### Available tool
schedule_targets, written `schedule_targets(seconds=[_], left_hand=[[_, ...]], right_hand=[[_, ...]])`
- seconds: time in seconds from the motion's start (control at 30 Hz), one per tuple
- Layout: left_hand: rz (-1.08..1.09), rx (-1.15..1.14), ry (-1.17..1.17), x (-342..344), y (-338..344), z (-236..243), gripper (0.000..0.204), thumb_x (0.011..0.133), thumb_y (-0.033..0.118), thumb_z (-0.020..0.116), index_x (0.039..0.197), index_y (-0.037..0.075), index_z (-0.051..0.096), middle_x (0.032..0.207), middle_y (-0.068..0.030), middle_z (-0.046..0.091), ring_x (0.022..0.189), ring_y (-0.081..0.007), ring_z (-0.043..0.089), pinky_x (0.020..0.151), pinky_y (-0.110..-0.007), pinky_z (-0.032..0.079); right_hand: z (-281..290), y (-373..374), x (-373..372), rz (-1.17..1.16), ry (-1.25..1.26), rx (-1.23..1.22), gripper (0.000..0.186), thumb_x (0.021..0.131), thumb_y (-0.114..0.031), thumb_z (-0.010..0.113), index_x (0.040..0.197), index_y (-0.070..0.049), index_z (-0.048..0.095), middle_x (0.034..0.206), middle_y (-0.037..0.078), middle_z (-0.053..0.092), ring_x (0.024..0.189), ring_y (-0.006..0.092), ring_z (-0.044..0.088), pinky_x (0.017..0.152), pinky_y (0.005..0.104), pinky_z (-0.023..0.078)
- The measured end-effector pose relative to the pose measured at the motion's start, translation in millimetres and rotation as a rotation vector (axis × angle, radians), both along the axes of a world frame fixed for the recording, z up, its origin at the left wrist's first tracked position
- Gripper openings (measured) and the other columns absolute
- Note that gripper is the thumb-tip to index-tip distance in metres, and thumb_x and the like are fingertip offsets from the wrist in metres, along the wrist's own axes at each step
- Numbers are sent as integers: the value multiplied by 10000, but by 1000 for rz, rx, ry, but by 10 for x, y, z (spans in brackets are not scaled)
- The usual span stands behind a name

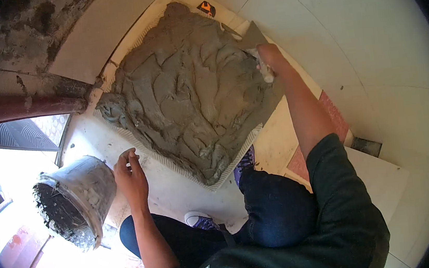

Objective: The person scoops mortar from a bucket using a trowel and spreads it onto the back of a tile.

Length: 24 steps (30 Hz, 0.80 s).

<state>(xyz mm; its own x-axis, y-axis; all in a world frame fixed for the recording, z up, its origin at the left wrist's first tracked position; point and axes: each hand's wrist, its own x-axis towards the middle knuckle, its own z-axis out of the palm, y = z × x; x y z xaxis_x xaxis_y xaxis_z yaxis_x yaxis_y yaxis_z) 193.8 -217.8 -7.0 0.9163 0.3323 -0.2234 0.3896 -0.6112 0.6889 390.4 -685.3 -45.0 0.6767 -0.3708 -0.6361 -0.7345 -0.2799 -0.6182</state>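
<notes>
My right hand (272,57) is closed round the pale handle of a trowel (253,37). The trowel's flat grey blade lies along the far right edge of a thick bed of wet grey mortar (184,90). The mortar covers most of a large tile (210,186), whose pale ribbed edge shows along the near sides. Wavy ridges and swirls mark the mortar's surface. My left hand (131,178) hovers left of the tile, fingers loosely bent and somewhat apart, with nothing visible in it. Close by lies a mortar-crusted bucket (87,192), tipped on its side.
Large pale tiles (371,28) cover the surface on the right. A red-brown pipe or beam (23,107) juts in from the left above a dark ribbed panel (16,135). Reddish pieces (297,166) lie beside my right knee. My shoes (201,220) are near the tile's close corner.
</notes>
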Motion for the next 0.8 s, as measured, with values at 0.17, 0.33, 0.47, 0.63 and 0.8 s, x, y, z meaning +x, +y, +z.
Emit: schedule_targets(seconds=[0.17, 0.33, 0.47, 0.63, 0.8], left_hand=[[-18, 38, 26, 21, -25, 65, 271, 1039, 257, 552, 1103, 61, 728, 947, -122, 737, 911, -237, 666, 775, -359, 505], [-81, 10, 3, 21, -88, -68, 266, 1038, 259, 557, 1108, 67, 727, 949, -119, 737, 909, -237, 670, 765, -363, 507], [-74, -23, -5, -27, -22, -115, 270, 1037, 265, 559, 1115, 70, 728, 954, -122, 736, 906, -232, 677, 759, -358, 506], [-80, -11, 9, -42, -28, -104, 271, 1037, 262, 556, 1125, 70, 727, 959, -129, 733, 905, -236, 680, 764, -356, 505], [-107, -12, -8, -3, -125, -43, 265, 1039, 248, 551, 1135, 70, 723, 963, -129, 732, 923, -234, 678, 773, -354, 506]], right_hand=[[175, 428, -124, -109, -145, 55, 293, 979, -235, 558, 1011, 52, 601, 818, 140, 608, 592, 238, 608, 540, 373, 560], [-176, 419, 391, 297, -191, 22, 240, 984, -194, 532, 939, 36, 581, 821, 155, 617, 596, 246, 641, 493, 409, 559], [30, 922, 507, 29, -96, 261, 226, 984, -188, 528, 925, 22, 587, 830, 157, 633, 618, 268, 668, 495, 439, 555], [-350, 442, 182, 329, -138, -162, 309, 1019, -231, 485, 978, 47, 614, 884, 168, 664, 655, 239, 666, 580, 427, 565], [-555, -600, -488, 527, -82, -614, 376, 1034, -291, 492, 1006, 54, 637, 818, 143, 639, 642, 234, 650, 572, 404, 544]])
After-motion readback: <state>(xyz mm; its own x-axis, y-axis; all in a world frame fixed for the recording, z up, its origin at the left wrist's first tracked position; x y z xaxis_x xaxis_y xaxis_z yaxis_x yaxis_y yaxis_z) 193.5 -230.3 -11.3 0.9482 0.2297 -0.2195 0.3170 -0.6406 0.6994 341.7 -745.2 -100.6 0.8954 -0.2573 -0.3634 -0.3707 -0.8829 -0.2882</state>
